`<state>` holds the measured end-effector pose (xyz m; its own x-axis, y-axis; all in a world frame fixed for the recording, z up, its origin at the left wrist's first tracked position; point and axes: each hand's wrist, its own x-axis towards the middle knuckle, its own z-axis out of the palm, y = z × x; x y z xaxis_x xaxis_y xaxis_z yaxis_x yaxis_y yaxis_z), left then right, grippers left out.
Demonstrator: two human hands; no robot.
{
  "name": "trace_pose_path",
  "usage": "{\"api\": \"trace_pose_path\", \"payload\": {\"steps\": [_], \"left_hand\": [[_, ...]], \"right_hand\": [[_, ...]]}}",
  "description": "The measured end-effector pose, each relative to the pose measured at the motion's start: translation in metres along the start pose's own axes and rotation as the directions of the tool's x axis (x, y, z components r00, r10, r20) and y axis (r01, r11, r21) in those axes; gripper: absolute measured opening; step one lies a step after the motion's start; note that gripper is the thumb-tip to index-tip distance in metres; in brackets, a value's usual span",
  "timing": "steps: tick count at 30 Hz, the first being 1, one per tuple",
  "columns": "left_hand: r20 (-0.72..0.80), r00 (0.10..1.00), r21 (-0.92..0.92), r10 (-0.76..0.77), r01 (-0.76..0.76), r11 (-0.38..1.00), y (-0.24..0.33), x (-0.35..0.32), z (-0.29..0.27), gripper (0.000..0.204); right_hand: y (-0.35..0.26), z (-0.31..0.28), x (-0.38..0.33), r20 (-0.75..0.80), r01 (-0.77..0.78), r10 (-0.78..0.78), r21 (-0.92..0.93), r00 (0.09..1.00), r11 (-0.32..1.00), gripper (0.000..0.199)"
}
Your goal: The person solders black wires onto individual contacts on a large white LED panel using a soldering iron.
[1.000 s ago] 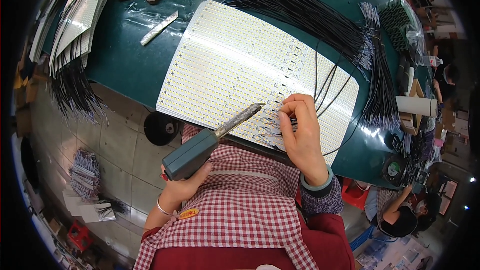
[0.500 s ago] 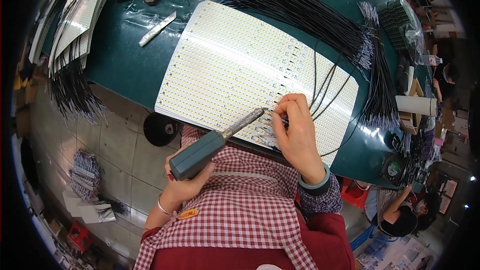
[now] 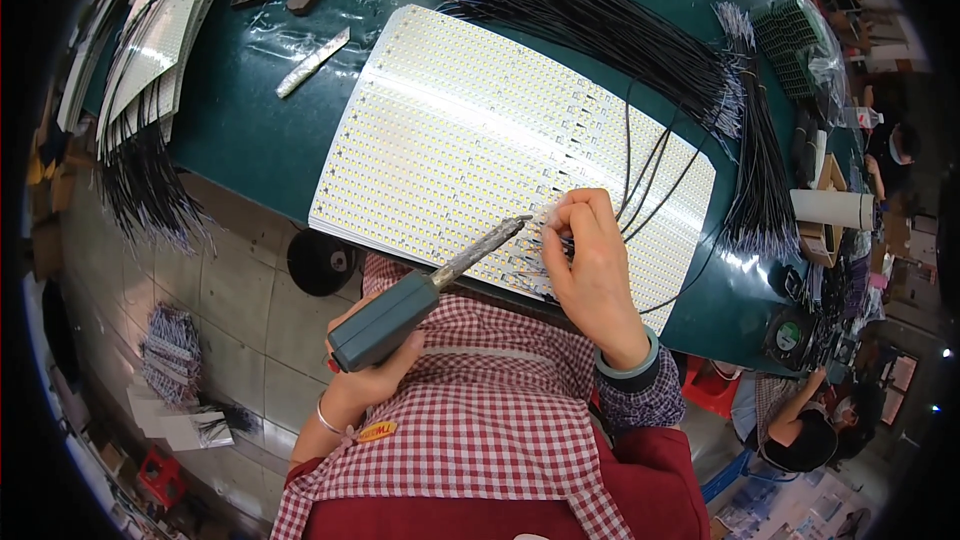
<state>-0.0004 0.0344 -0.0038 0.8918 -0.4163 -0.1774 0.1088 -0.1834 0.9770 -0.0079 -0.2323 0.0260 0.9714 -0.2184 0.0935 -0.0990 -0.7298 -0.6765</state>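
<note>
Diagonally across the counter (image 3: 240,130), the white light panel (image 3: 430,130) is laid, its long axis slanting down to the right. Near its front edge it is reached over by the right hand (image 3: 598,265), the nearer one, beside arched black wires (image 3: 627,135). Those fingertips are bent together; what is pinched is hidden. Just left of them, the soldering iron's tip is aimed up and rightward, the iron's handle (image 3: 385,318) being clamped in the left hand (image 3: 390,372).

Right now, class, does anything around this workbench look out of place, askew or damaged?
Possibly: white sheets and an apparent wire bundle lie on the tiled floor, whereas black wire bundles rest on the green table. The LED panel shows no evident damage.
</note>
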Motion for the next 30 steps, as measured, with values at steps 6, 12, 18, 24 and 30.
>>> {"api": "trace_pose_path", "payload": {"steps": [6,12,18,24,30], "left_hand": [[-0.081,0.995,-0.052,0.05,-0.054,0.997,0.002,-0.001,0.002,0.022],[-0.08,0.996,-0.086,0.042,-0.049,0.995,-0.001,-0.004,0.002,0.025],[-0.122,0.991,-0.164,-0.05,0.03,0.986,0.0,-0.007,0.003,0.025],[-0.124,0.991,-0.153,-0.056,0.037,0.987,0.002,-0.003,0.005,0.025],[-0.128,0.991,-0.121,-0.037,0.022,0.992,0.0,-0.004,0.006,0.025]], "right_hand": [[0.0,0.0,0.0,-0.001,-0.007,0.007,0.017,1.0,1.0,0.015],[-0.001,-0.01,0.001,0.019,-0.005,0.004,0.095,1.0,0.995,0.014],[0.017,-0.042,0.004,-0.057,0.017,-0.009,0.133,0.998,0.991,0.01],[0.015,-0.056,0.006,0.06,0.155,-0.156,0.035,0.986,0.987,0.014],[0.019,-0.053,0.006,0.214,0.188,-0.178,-0.028,0.961,0.982,0.015]]}}
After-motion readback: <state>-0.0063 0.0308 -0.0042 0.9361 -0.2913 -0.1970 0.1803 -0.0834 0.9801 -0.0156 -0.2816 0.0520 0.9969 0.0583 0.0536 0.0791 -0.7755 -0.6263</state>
